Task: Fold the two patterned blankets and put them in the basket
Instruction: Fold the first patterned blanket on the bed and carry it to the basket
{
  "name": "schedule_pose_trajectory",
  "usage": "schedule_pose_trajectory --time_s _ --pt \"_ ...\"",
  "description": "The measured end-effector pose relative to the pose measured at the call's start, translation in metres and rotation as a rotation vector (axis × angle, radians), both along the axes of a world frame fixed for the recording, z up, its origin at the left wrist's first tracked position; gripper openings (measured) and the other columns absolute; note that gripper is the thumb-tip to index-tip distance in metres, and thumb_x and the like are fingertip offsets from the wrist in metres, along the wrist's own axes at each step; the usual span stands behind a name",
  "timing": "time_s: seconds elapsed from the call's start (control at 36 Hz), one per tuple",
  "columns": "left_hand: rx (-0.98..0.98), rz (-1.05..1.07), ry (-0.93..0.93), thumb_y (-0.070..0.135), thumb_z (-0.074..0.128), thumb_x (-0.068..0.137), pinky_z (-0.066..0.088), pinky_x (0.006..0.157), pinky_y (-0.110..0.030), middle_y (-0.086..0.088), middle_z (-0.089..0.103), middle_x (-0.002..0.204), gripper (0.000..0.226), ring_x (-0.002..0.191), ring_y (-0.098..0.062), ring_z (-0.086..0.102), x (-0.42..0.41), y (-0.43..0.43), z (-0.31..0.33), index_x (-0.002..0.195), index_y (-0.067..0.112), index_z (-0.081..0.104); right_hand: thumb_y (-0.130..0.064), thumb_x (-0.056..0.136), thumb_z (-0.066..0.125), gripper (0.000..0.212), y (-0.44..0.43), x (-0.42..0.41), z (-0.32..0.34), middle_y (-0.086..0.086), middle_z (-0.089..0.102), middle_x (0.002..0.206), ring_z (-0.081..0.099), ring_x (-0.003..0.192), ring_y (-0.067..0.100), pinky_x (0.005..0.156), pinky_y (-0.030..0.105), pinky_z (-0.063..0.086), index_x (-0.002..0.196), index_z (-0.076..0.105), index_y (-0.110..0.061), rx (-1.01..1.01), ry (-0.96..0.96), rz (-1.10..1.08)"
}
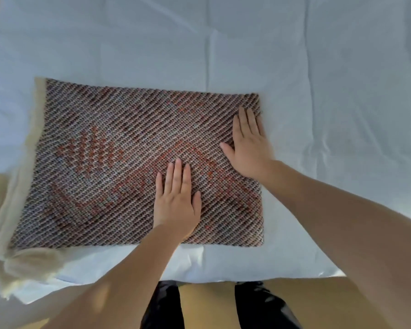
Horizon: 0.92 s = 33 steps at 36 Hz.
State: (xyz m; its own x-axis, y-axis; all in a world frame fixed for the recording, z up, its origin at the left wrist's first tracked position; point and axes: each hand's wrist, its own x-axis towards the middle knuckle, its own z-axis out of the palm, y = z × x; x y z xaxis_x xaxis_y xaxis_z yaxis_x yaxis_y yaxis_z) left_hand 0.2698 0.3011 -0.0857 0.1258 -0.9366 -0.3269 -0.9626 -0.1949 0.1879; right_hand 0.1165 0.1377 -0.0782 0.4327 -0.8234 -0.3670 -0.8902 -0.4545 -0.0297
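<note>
A patterned blanket (100,162), brown-and-white diagonal weave with orange motifs, lies folded into a flat rectangle on a white sheet. Its cream fleece lining (17,257) shows along the left edge and at the near left corner. My left hand (177,203) lies flat on the blanket near its front middle, fingers straight. My right hand (249,146) presses flat on the blanket close to its right edge, fingers straight and pointing away. No basket and no second blanket are in view.
The white sheet (318,91) covers the whole surface, creased, with open room behind and right of the blanket. Its near edge (223,274) runs just in front of the blanket. Below it are a tan floor and my dark-clad legs (164,309).
</note>
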Motion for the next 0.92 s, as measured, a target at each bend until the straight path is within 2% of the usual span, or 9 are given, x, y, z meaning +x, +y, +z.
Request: schedule_pose_trajectory --time_s 0.22,0.39,0.5,0.61,0.69,0.75,0.83,0.86,0.92 --pt "0.046 -0.061 -0.039 0.043 0.008 0.096 -0.012 0.117 -0.042 -0.008 -0.016 0.158 0.064 0.144 -0.022 -0.018 0.008 -0.013 0.013 0.148 0.013 -0.013 -0.06 0.094 0.01 0.082 0.086 -0.02 -0.004 0.015 -0.008 0.16 -0.013 0.147 0.027 0.12 0.043 -0.004 0.151 -0.002 -0.002 0.069 -0.104 -0.062" --pt "0.034 -0.121 -0.028 0.046 0.008 0.097 -0.011 0.117 -0.045 -0.008 -0.017 0.158 0.064 0.144 -0.023 -0.018 -0.002 -0.025 0.007 0.147 0.015 -0.016 -0.056 0.096 0.02 0.08 0.149 -0.042 -0.014 0.021 0.007 0.158 0.004 0.147 0.033 0.118 0.044 0.004 0.149 0.013 0.004 0.069 -0.159 -0.071" --pt "0.011 -0.152 -0.01 0.046 0.011 0.098 -0.012 0.116 -0.046 -0.008 -0.015 0.158 0.063 0.144 -0.023 -0.017 -0.019 -0.022 0.002 0.146 0.015 -0.016 -0.049 0.099 0.023 0.073 0.172 -0.059 -0.019 0.023 0.011 0.156 0.004 0.147 0.032 0.119 0.044 0.008 0.146 0.019 0.006 0.075 -0.207 -0.016" --pt "0.024 -0.17 -0.003 0.047 0.01 0.098 -0.012 0.116 -0.047 -0.007 -0.021 0.155 0.064 0.144 -0.024 -0.02 -0.037 -0.017 -0.001 0.145 0.013 -0.018 -0.048 0.1 0.011 0.072 0.149 -0.069 -0.015 0.021 0.006 0.157 0.0 0.146 0.026 0.12 0.037 -0.001 0.148 0.012 0.005 0.101 -0.283 -0.061" --pt "0.057 -0.192 0.004 0.047 0.007 0.097 -0.014 0.115 -0.048 -0.007 -0.028 0.151 0.064 0.142 -0.023 -0.025 -0.053 -0.015 -0.003 0.143 0.013 -0.022 -0.048 0.098 0.009 0.071 0.106 -0.071 -0.011 0.014 -0.005 0.158 -0.008 0.146 0.021 0.12 0.032 -0.007 0.149 -0.006 -0.001 0.093 -0.34 -0.138" --pt "0.052 -0.202 0.032 0.047 0.009 0.097 -0.014 0.115 -0.048 -0.008 -0.025 0.152 0.064 0.142 -0.022 -0.025 -0.065 -0.012 -0.004 0.144 0.013 -0.019 -0.04 0.101 0.02 0.067 0.074 -0.067 -0.008 0.014 0.001 0.16 0.001 0.148 0.022 0.121 0.034 0.003 0.151 -0.004 -0.004 0.097 -0.406 -0.192" --pt "0.006 -0.217 0.067 0.047 0.014 0.096 -0.008 0.116 -0.049 -0.009 -0.01 0.157 0.065 0.145 -0.024 -0.012 -0.087 -0.004 -0.006 0.147 0.011 -0.006 -0.03 0.103 0.03 0.059 0.028 -0.054 -0.001 0.012 0.021 0.158 0.03 0.141 0.028 0.113 0.039 0.03 0.153 0.007 -0.008 0.138 -0.526 -0.298" --pt "0.006 -0.219 0.071 0.046 0.014 0.095 -0.008 0.116 -0.049 -0.01 -0.009 0.157 0.066 0.145 -0.024 -0.011 -0.094 -0.002 -0.006 0.147 0.01 -0.005 -0.029 0.103 0.032 0.057 0.014 -0.049 0.002 0.012 0.033 0.153 0.041 0.133 0.029 0.107 0.039 0.037 0.153 0.011 -0.011 0.154 -0.562 -0.346" --pt "0.009 -0.208 0.085 0.046 0.016 0.096 -0.007 0.116 -0.049 -0.01 -0.009 0.156 0.067 0.146 -0.026 -0.008 -0.107 0.002 -0.007 0.148 0.008 -0.002 -0.028 0.101 0.038 0.055 -0.008 -0.039 0.009 0.008 0.057 0.127 0.057 0.11 0.026 0.09 0.035 0.046 0.151 0.019 -0.014 0.15 -0.65 -0.461"
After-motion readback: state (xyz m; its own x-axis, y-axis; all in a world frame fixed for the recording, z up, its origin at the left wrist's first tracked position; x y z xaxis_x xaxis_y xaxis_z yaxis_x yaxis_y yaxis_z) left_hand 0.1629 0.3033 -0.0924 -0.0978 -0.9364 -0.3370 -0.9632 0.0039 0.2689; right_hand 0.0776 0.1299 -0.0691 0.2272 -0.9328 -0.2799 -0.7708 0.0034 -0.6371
